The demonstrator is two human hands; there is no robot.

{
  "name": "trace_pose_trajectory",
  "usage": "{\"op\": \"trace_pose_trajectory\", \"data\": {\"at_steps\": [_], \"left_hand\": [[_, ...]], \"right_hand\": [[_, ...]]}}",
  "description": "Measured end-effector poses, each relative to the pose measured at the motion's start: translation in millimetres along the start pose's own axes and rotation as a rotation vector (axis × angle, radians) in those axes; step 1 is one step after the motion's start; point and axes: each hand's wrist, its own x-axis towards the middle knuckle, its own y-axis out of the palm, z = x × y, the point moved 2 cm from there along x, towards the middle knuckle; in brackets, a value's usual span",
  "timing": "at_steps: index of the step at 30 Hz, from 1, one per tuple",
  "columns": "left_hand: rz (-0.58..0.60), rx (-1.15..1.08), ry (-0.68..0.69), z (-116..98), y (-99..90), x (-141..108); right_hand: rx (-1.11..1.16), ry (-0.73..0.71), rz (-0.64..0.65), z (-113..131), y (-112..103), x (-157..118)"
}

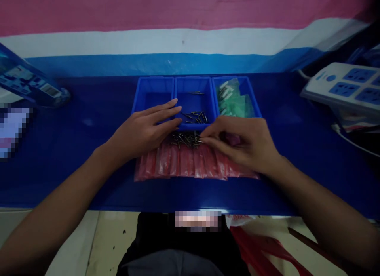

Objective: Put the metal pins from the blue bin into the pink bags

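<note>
My left hand [148, 125] lies across the front of the blue bins with its fingers stretched out and slightly apart, holding nothing I can see. Thumb and forefinger of my right hand [247, 143] are pinched on a small metal pin at the right end of a pile of small metal pins [184, 139]. That pile lies between the bins and a row of pink plastic bags [184, 165], partly behind my fingers. The middle blue bin [192, 84] holds more loose pins. Green plastic bags [242, 105] fill much of the right bin [253, 98]; the left bin [156, 86] is partly hidden.
A blue printed bottle or pack [32, 80] stands at the left, near a blurred-out flat object [13, 129]. On the right is a white power strip [341, 84] with a cable [356, 143]. A striped sheet [184, 42] hangs behind the blue table [74, 149].
</note>
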Motion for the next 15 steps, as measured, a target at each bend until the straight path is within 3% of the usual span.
{"op": "trace_pose_trajectory", "data": {"at_steps": [3,5,8,11,13,15], "left_hand": [[-0.011,0.004,0.009,0,0.1,0],[-0.013,-0.006,0.013,1,0.0,-1],[-0.003,-0.027,0.003,1,-0.1,0],[-0.013,-0.039,0.024,2,-0.1,-1],[-0.016,-0.044,0.031,2,0.2,-1],[-0.011,-0.043,0.027,2,0.5,-1]], "right_hand": [[0.095,0.231,-0.256,1,-4,-1],[0.068,0.237,-0.290,1,-4,-2],[-0.148,-0.038,-0.121,2,2,-5],[-0.405,-0.299,0.174,1,12,-10],[-0.489,-0.343,0.304,-1,18,-12],[-0.508,-0.345,0.319,-1,19,-12]]}}
